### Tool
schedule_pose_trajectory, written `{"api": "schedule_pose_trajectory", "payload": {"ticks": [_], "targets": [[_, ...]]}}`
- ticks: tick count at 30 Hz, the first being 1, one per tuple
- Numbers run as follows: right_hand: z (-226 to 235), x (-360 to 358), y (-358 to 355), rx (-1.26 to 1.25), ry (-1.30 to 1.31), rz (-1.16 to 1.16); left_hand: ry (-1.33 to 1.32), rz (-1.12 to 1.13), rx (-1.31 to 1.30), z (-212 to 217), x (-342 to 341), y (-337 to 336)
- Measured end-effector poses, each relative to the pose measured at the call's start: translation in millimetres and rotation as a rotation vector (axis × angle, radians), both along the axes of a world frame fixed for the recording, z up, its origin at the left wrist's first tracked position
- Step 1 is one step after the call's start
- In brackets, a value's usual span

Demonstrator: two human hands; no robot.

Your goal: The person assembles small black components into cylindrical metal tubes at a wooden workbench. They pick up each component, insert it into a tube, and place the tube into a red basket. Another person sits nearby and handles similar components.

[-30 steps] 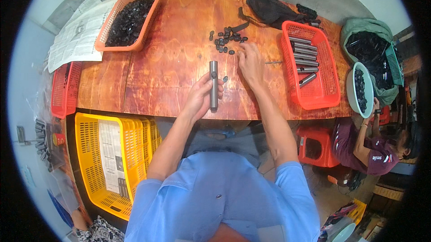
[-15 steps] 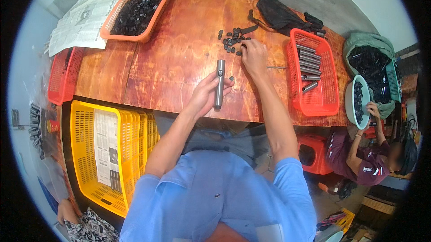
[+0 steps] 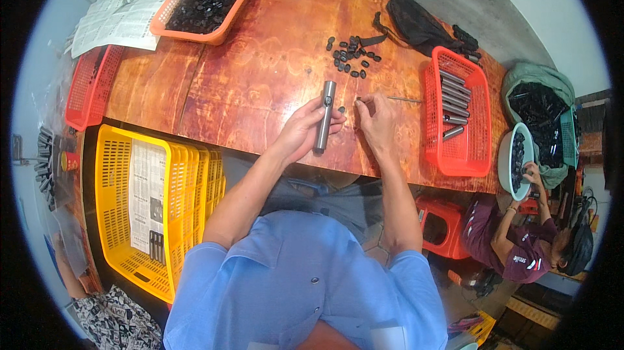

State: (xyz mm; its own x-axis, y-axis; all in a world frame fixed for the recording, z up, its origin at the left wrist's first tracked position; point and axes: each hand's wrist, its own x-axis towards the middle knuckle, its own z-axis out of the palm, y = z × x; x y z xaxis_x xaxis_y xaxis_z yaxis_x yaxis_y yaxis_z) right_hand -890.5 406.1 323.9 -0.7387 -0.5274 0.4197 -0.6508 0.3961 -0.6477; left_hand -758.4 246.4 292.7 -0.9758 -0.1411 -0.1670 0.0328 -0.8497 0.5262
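Note:
My left hand (image 3: 305,130) is closed round a grey metal tube (image 3: 324,122), held upright in the picture over the table's near edge. A black oval piece (image 3: 328,100) sits at a hole in the tube's upper part. Another small black piece (image 3: 341,110) shows at my left fingertips. My right hand (image 3: 378,122) is just right of the tube, thumb and forefinger pinched on a small dark piece (image 3: 357,98), mostly hidden. Behind its knuckles a thin metal rod (image 3: 406,100) lies on the table. Several loose black oval pieces (image 3: 351,56) are scattered beyond my hands.
A red basket (image 3: 481,116) of metal tubes stands at the right, an orange basket (image 3: 214,37) of black pieces at the far left. A black bag (image 3: 419,24) lies at the back. Yellow crates (image 3: 117,220) stand below left. A co-worker (image 3: 513,239) handles a pale bowl (image 3: 506,161).
My right hand has come back from the loose black pieces toward the tube. My left hand still holds the tube. The whole view has shifted slightly.

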Motion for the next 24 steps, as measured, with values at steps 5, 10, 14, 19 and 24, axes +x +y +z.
{"api": "schedule_pose_trajectory", "payload": {"ticks": [5,10,14,19,24], "targets": [[-11,3,12,0.152,0.134,0.045,0.004,-0.009,0.000,3,0,0],[2,-2,17,0.176,-0.063,0.142,0.007,-0.013,-0.020,1,0,-1],[9,-10,18,0.288,-0.163,0.211,-0.023,-0.005,-0.023,0,-1,0],[5,-9,20,0.250,-0.262,0.158,0.004,-0.018,-0.049,4,0,1],[23,-1,18,0.295,-0.267,0.158,-0.036,-0.031,-0.076,3,1,1]]}}
